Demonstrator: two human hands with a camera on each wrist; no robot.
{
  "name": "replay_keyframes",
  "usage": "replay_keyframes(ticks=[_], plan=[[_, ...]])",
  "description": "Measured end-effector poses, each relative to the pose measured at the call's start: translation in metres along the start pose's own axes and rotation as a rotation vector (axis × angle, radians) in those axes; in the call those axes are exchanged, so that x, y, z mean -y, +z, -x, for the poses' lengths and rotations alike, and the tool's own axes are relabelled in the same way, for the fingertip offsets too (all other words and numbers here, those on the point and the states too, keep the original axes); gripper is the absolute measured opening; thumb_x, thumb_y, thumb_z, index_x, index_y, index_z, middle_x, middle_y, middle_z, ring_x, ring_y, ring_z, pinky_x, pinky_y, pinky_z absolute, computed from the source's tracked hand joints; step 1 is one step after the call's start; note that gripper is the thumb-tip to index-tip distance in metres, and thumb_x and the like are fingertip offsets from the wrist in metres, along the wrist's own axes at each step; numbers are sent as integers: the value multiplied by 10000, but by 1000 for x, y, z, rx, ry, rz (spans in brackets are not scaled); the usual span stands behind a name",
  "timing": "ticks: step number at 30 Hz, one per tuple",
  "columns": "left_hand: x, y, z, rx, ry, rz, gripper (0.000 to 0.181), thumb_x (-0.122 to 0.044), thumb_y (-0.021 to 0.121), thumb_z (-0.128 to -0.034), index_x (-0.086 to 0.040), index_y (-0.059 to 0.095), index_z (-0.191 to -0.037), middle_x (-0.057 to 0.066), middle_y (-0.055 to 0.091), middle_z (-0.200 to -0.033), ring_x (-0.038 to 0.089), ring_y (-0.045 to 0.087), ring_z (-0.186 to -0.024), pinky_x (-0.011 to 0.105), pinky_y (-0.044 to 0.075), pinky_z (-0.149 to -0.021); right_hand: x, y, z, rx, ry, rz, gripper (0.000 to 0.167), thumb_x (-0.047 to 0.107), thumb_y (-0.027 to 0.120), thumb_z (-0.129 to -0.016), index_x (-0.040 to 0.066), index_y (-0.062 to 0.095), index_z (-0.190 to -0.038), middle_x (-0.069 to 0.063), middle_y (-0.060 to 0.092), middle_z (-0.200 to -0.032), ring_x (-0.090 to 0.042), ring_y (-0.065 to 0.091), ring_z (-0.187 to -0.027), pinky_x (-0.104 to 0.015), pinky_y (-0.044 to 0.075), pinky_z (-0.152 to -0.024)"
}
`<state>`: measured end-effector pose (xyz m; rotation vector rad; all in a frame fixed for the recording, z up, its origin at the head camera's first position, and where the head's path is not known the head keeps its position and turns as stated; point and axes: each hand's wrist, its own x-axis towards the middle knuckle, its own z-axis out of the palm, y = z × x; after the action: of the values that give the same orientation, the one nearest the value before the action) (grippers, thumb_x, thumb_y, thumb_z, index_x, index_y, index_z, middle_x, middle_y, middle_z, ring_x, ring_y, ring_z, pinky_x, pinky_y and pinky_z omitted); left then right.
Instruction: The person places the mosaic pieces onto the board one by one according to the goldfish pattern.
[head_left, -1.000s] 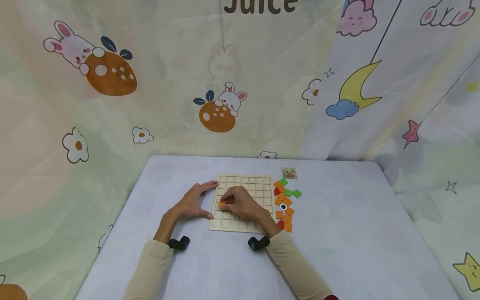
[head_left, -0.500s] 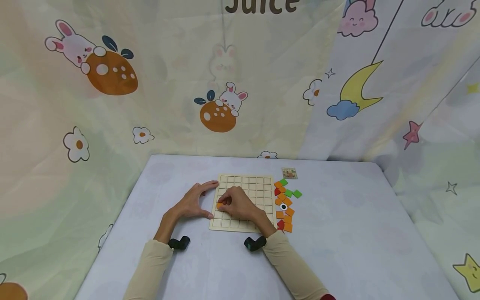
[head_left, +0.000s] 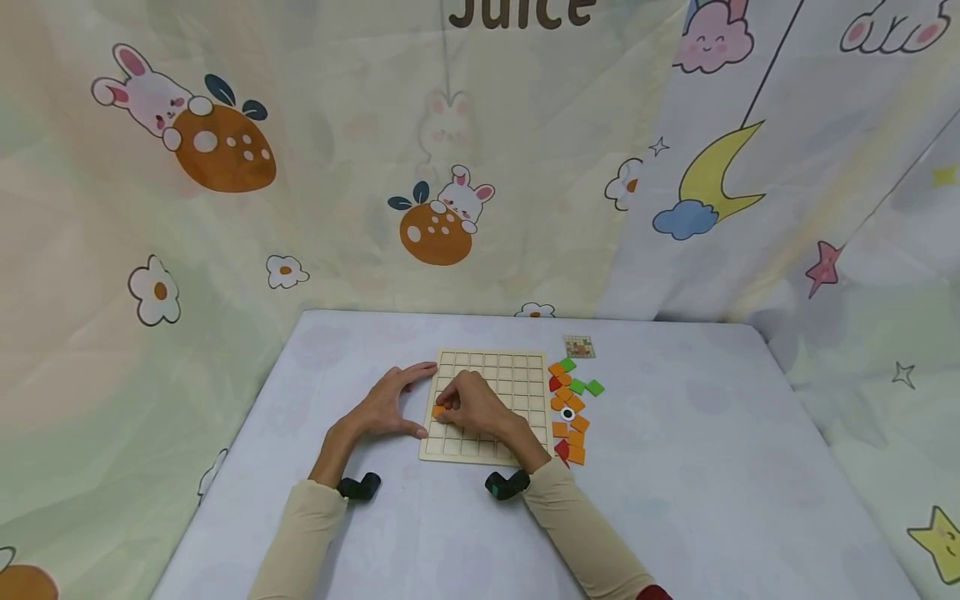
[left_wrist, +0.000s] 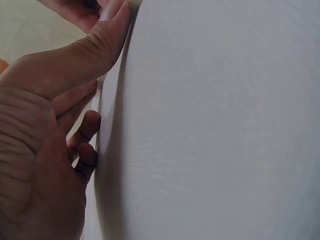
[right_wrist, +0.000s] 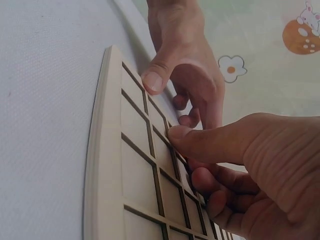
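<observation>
While the right hand (head_left: 478, 407) pinches an orange tile (head_left: 438, 412) between thumb and fingertips, the tile lies at the left side of a gridded wooden board (head_left: 517, 362), over its leftmost column of squares; whether it sits flat in a square cannot be told. The grip of the left hand (head_left: 384, 406) is spread apart, thumb and fingers touching the board's left edge and curled round nothing. Just beside the board's right edge lie loose pieces: orange tiles (head_left: 576, 438), red pieces (head_left: 562, 450), green tiles (head_left: 596, 388) and a round white piece (head_left: 567, 414) with a black centre. Near the board's far right corner is a small picture card (head_left: 580, 347). All rest on a pale table (head_left: 675, 450). Beyond it hangs a cloth (head_left: 345, 183) printed with rabbits, flowers and a moon.
</observation>
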<state>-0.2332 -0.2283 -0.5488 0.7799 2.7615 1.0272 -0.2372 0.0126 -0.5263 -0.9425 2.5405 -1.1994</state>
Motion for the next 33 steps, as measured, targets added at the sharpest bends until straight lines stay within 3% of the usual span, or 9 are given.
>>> replay_keyframes(ticks=[13,23,33], plan=[[-2,1,2,2,5,-6,1167,-452,1054,-658,-125,511,-1638,49,463,-1740,195,482,-1073,382,409,-955,-5,-12,12,-14,-3,12,303,105,924,-876,-20,836,-1137,-88,822,-1025,-154,696,-869,-247,538,-776],[-4,0,2,15,-28,-1,1173,-444,1060,-651,-150,508,-1644,36,455,-1746,205,502,-1145,412,429,-988,-20,-45,26,-68,-6,8,328,84,937,-852,-30,830,-1141,-140,810,-1007,-180,673,-854,-261,536,-782],[-3,1,1,9,-20,-20,1179,-434,1061,-647,-143,505,-1645,44,458,-1744,201,485,-1108,381,414,-966,-43,-78,41,-167,-31,-21,295,37,922,-849,-69,827,-1107,-182,812,-972,-191,686,-812,-289,552,-745]])
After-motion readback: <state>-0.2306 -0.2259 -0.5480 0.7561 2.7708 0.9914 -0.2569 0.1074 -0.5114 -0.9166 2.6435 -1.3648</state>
